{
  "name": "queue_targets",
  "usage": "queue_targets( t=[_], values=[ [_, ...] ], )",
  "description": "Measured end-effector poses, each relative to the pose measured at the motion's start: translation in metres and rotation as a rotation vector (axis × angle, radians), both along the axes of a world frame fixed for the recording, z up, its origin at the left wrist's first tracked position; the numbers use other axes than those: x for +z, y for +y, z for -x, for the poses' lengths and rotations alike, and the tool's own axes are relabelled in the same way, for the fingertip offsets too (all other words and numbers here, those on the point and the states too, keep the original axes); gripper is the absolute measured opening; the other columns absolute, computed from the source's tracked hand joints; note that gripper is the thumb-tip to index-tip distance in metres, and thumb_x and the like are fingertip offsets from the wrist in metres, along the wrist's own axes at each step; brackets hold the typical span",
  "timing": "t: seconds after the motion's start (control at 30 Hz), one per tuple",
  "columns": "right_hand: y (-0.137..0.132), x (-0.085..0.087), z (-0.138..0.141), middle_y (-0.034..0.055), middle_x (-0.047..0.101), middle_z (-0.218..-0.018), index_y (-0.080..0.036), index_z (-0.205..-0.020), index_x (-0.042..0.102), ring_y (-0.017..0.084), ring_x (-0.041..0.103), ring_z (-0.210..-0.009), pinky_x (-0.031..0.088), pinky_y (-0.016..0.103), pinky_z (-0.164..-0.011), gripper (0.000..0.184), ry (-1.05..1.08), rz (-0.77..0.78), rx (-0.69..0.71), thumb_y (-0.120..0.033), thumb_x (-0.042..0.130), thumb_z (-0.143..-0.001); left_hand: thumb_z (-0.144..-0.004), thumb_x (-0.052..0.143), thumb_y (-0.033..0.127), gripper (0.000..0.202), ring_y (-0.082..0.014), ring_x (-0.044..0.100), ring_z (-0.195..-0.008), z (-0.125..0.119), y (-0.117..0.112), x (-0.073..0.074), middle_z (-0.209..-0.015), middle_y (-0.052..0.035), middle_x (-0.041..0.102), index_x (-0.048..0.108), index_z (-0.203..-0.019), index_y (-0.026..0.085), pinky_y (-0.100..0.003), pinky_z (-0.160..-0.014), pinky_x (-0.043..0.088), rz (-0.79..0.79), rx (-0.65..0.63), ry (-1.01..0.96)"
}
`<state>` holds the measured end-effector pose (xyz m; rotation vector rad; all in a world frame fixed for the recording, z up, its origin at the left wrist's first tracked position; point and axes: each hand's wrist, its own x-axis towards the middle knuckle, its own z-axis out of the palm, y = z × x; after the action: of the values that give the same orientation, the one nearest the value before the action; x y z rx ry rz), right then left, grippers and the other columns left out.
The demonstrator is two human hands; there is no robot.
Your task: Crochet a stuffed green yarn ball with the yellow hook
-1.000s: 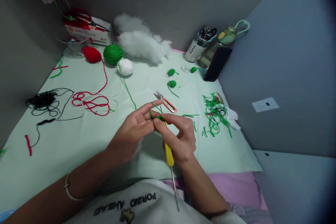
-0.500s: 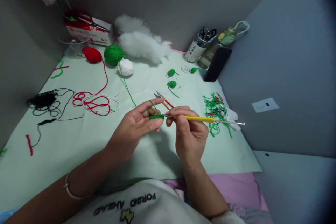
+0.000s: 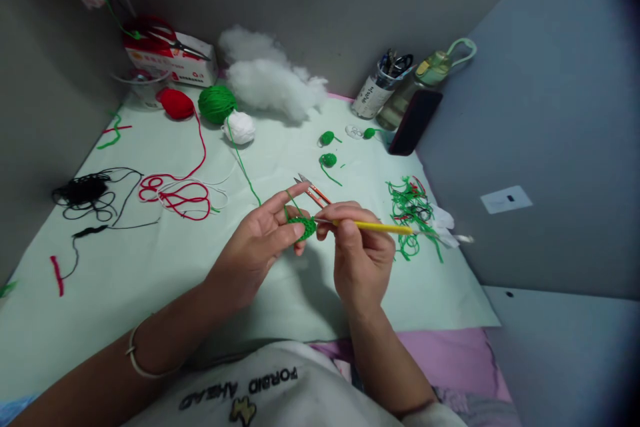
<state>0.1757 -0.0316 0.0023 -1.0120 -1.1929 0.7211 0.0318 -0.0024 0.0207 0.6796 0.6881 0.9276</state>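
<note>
Between the thumb and fingers of my left hand (image 3: 260,237) is a small green crochet piece (image 3: 307,228). Green yarn loops over the raised index finger and trails back toward the green yarn ball (image 3: 217,105). My right hand (image 3: 364,253) grips a crochet hook (image 3: 380,227) by its yellow handle, pen-like. The hook's working tip meets the right edge of the crochet piece; its other metal end points right and looks blurred. Just behind my hands lie orange-handled thread snips (image 3: 316,195), partly covered by my fingers.
Left side: a red yarn ball (image 3: 177,105), white yarn ball (image 3: 239,128) and tangled black yarn (image 3: 83,191). Behind are white stuffing (image 3: 275,83) and a box (image 3: 193,60) bearing scissors. Right: yarn scraps (image 3: 413,210), a phone (image 3: 416,123), a bottle (image 3: 400,103) and a pen cup (image 3: 373,97).
The green crochet piece has turned so more of its face shows. The hook's far end has shifted slightly right and down. Both hands keep their hold.
</note>
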Motion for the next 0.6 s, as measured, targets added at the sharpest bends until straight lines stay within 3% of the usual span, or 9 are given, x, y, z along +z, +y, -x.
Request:
queue_targets(
  t=[0.1, 0.17, 0.27, 0.37, 0.47, 0.6],
  values=[
    [-0.006, -0.004, 0.003, 0.0044, 0.076, -0.104, -0.037, -0.111, 0.081, 0.021, 0.071, -0.094, 0.061, 0.039, -0.08, 0.028, -0.404, -0.195, -0.157, -0.017, 0.07, -0.096, -0.081, 0.084, 0.021, 0.064, -0.012, 0.059, -0.075, -0.004, -0.003, -0.001, -0.083, 0.0021, 0.065, 0.064, -0.141, 0.019, -0.024, -0.073, 0.049, 0.007, 0.064, -0.022],
    [-0.006, -0.005, 0.002, 0.0045, 0.076, -0.107, -0.039, -0.114, 0.081, 0.022, 0.072, -0.097, 0.061, 0.039, -0.081, 0.034, -0.483, -0.275, -0.207, -0.013, 0.071, -0.094, -0.08, 0.085, 0.023, 0.053, -0.011, 0.058, -0.073, -0.004, -0.002, -0.002, -0.081, 0.0015, 0.064, 0.072, -0.131, 0.018, -0.022, -0.071, 0.05, 0.092, 0.006, -0.094],
    [-0.002, 0.0, 0.0, 0.0033, 0.073, -0.092, -0.034, -0.105, 0.081, 0.019, 0.069, -0.081, 0.058, 0.037, -0.072, 0.021, -0.185, -0.164, -0.173, -0.022, 0.065, -0.1, -0.082, 0.081, 0.022, 0.036, -0.0088, 0.053, -0.067, 0.0, 0.002, -0.003, -0.083, -0.0018, 0.065, 0.079, -0.117, 0.012, -0.02, -0.064, 0.048, 0.212, -0.068, -0.183],
    [0.003, 0.006, 0.0, 0.0016, 0.07, -0.083, -0.028, -0.093, 0.079, 0.014, 0.061, -0.064, 0.054, 0.032, -0.059, 0.018, 0.175, 0.002, -0.09, -0.033, 0.064, -0.102, -0.085, 0.078, 0.018, 0.033, -0.0091, 0.052, -0.069, 0.003, 0.005, -0.001, -0.086, -0.0029, 0.066, 0.081, -0.118, 0.014, -0.02, -0.065, 0.048, 0.181, -0.044, -0.19],
    [0.004, 0.005, 0.002, 0.0025, 0.073, -0.087, -0.027, -0.092, 0.079, 0.016, 0.066, -0.071, 0.057, 0.031, -0.061, 0.017, 0.234, 0.092, 0.011, -0.039, 0.069, -0.099, -0.085, 0.081, 0.02, 0.033, -0.0124, 0.058, -0.077, 0.002, 0.003, -0.001, -0.094, -0.0042, 0.072, 0.082, -0.118, 0.021, -0.023, -0.072, 0.051, 0.058, -0.059, -0.137],
    [0.004, 0.001, 0.001, 0.0024, 0.076, -0.091, -0.028, -0.094, 0.08, 0.016, 0.067, -0.077, 0.058, 0.031, -0.067, 0.017, 0.199, 0.129, 0.011, -0.04, 0.07, -0.098, -0.094, 0.074, 0.028, 0.027, -0.0166, 0.064, -0.089, 0.003, 0.001, -0.003, -0.101, -0.006, 0.075, 0.082, -0.12, 0.024, -0.027, -0.081, 0.053, -0.039, -0.111, -0.091]
  ],
)
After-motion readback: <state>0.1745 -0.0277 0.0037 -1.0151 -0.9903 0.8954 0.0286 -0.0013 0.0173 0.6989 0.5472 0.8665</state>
